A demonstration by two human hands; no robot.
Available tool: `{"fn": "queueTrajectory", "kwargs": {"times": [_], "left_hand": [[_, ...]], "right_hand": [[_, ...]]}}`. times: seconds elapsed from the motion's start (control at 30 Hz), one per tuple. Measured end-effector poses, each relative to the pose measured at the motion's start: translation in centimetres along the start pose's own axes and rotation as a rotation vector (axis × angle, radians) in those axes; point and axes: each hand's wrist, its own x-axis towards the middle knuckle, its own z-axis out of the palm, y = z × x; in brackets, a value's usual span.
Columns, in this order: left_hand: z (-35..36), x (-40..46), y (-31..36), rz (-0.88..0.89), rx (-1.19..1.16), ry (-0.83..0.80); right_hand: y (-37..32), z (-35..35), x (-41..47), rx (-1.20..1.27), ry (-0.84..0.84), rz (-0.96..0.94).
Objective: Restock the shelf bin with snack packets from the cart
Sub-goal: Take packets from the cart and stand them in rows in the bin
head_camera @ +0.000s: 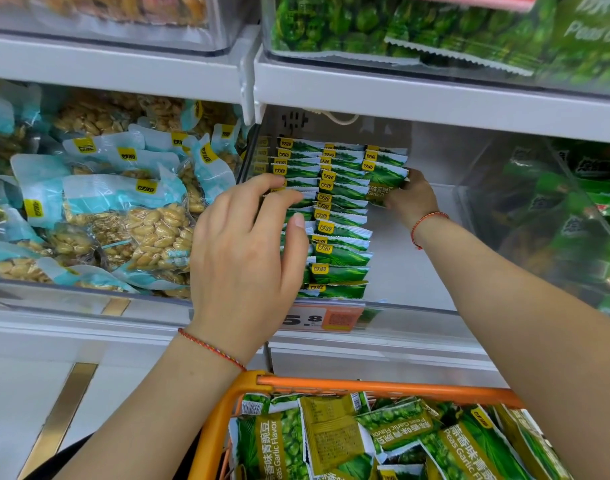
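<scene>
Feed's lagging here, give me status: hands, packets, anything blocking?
Left hand steadying the packet rows in the bin. Right hand setting a packet at the back. Cart still loaded. Nothing blocking.

A white shelf (435,98) carries a clear bin (418,303) with rows of upright green pea packets (341,230).

Bright, even store light on my feed, seemingly from overhead; no hard shadows, just soft shade under the upper shelf (435,95). Clear bin (418,306) walls throw milky glare, worst on the right wall and top bins. Wide-angle bend: shelf edges tilt and bow toward the corners. Centre packets (341,233) fairly sharp; I see smear in the top-right and far-left edges. Price tag (322,318) blurred behind plastic.
</scene>
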Motion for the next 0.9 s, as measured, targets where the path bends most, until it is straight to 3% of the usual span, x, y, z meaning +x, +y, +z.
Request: {"fn": "queueTrajectory", "kwargs": {"times": [0.17, 0.33, 0.53, 0.7, 0.8, 0.9], "left_hand": [[0.0, 0.2, 0.0, -0.007, -0.007, 0.001], [-1.1, 0.1, 0.1, -0.032, -0.112, -0.066], [-4.5, -3.5, 3.8, 0.075, -0.270, -0.177], [-7.3, -7.1, 7.9, 0.342, -0.221, -0.481], [-8.1, -8.6, 9.2, 0.219, -0.179, -0.769], [-7.6, -10.5, 11.4, 0.150, -0.171, -0.914]], "right_hand": [[-0.9, -1.2, 0.1, 0.098, 0.064, 0.077], [-3.7, -5.2, -3.2, 0.003, 0.054, 0.019], [-3.6, -10.5, -13.4, -0.277, -0.049, -0.278], [-3.0, -14.3, -21.3, -0.307, -0.118, -0.340], [-1.7, -16.3, -25.5, -0.304, -0.194, -0.270], [1.4, -17.7, -28.9, -0.250, -0.120, -0.177]]}}
